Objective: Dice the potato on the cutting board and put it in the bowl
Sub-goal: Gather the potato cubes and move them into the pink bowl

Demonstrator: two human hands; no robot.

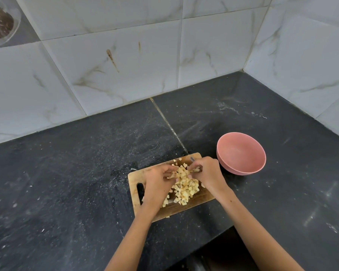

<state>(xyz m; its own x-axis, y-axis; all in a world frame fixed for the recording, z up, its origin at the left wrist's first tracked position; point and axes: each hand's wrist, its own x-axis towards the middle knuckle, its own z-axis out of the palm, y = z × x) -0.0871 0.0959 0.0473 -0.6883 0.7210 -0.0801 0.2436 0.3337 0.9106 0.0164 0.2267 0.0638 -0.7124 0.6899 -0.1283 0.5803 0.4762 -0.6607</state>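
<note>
A pile of pale yellow diced potato (185, 189) lies in the middle of the wooden cutting board (201, 198). My left hand (158, 184) rests on the pile's left side with fingers curled around some cubes. My right hand (208, 173) is at the pile's far right, fingers closed on a few cubes; a thin grey tip, perhaps a knife (192, 159), sticks out above it. The pink bowl (241, 153) stands just right of the board and holds nothing.
The board sits on a dark stone counter (86, 163) dusted with white specks. Marble-look tiled walls (125, 65) close the back and right sides. The counter's front edge drops off below my right forearm. A glass jar shows at the top left.
</note>
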